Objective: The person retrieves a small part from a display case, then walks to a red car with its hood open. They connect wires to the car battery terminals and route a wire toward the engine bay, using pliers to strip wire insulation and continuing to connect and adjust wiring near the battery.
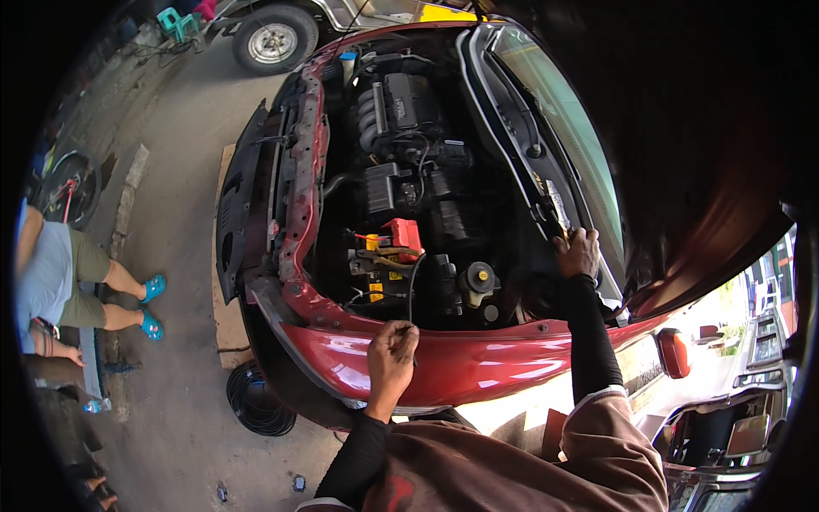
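Note:
In the open engine bay of the red car (367, 328), my left hand (392, 350) has its fingers closed on a thin black cable (412, 299) by the front fender. That cable rises toward the battery (374, 286), which has a red terminal cover (404, 235) and yellow labels. My right hand (576, 253) is at the black cowl trim (542, 235) below the windshield (580, 145), fingers bent over a pale strip there; whatever it grips is hidden under them. A round reservoir (480, 277) sits between my hands, and the engine (401, 107) lies farther back.
A person (64, 282) in blue clogs stands at the left. A coiled black hose (260, 401) lies on the floor beside a board (226, 337). Another vehicle's wheel (275, 43) is behind the car. The raised hood (691, 171) overhangs the right side, above a red mirror (674, 350).

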`<state>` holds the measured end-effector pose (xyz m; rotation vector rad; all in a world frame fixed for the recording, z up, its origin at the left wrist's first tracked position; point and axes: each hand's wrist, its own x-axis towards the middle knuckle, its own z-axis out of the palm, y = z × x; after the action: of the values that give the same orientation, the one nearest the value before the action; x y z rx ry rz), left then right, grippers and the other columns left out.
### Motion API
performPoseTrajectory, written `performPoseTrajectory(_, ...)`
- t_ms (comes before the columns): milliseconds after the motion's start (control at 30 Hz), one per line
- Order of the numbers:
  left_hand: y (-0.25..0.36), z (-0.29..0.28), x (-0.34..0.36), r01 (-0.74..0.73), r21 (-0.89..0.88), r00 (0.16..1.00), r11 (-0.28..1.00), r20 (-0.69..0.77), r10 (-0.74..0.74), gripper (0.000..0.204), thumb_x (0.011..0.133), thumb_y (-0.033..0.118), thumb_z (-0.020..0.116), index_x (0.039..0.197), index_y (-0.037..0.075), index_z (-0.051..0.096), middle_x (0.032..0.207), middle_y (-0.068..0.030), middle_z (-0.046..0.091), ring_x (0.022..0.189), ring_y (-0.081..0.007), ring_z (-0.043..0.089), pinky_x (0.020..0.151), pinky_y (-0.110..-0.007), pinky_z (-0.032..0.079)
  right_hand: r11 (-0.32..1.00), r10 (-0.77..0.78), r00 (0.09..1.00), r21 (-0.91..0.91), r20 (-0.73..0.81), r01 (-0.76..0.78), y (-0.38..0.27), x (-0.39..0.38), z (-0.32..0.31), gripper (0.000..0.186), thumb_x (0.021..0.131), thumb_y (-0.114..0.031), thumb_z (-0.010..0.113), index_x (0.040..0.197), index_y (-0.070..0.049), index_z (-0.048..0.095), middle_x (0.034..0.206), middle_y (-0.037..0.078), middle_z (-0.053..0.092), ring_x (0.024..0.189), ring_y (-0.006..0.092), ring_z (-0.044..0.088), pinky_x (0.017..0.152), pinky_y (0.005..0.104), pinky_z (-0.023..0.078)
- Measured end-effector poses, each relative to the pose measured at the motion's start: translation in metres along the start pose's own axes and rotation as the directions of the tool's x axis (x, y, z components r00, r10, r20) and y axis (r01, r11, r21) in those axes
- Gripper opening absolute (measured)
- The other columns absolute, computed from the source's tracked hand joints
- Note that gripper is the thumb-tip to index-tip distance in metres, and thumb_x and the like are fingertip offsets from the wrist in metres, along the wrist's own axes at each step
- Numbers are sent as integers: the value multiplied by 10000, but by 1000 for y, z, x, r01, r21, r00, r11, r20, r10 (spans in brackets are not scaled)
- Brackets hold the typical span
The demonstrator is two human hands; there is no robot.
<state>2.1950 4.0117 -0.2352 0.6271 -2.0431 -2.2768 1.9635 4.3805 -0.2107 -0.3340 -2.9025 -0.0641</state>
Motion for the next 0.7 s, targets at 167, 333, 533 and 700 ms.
performPoseTrajectory(167, 2, 1, 13, 125, -268, 992, 955, 5, -129, 190, 992, 226, 754, 1108, 77, 730, 1098, 13, 633, 897, -61, 601, 671, -246, 491, 840, -201, 971, 487, -131, 240, -73, -68, -39, 266, 924, -206, 746, 1115, -28, 695, 1102, 185, 673, 1051, 351, 676, 896, 461, 527)
performPoseTrajectory(333, -2, 14, 37, 226, -834, 966, 503, 124, -228, 206, 1000, 187, 748, 1185, 98, 726, 1186, 6, 674, 1005, -77, 631, 832, -249, 508, 394, -585, 808, 896, 71, 206, -194, -198, -52, 353, 859, -82, 746, 1204, -13, 714, 1131, 197, 739, 1065, 342, 724, 906, 405, 553)
performPoseTrajectory(533, -33, -34, 80, 224, -758, 951, 613, 33, -306, 279, 1008, 151, 721, 1265, 50, 681, 1182, -43, 702, 1096, -179, 644, 968, -341, 503, 578, -520, 837, 791, 171, 197, -271, -194, 0, 247, 898, -167, 735, 1109, -38, 744, 987, 220, 741, 964, 439, 708, 822, 483, 567)
performPoseTrajectory(700, -63, -104, 103, -209, 537, 854, 817, -306, 420, 294, 933, 97, 718, 1223, 52, 695, 1213, -153, 647, 1162, -370, 574, 1011, -472, 466, 731, -543, 822, 577, 170, 364, -323, -115, 78, 299, 952, -248, 693, 1181, -56, 688, 935, 218, 741, 908, 457, 704, 770, 545, 552)
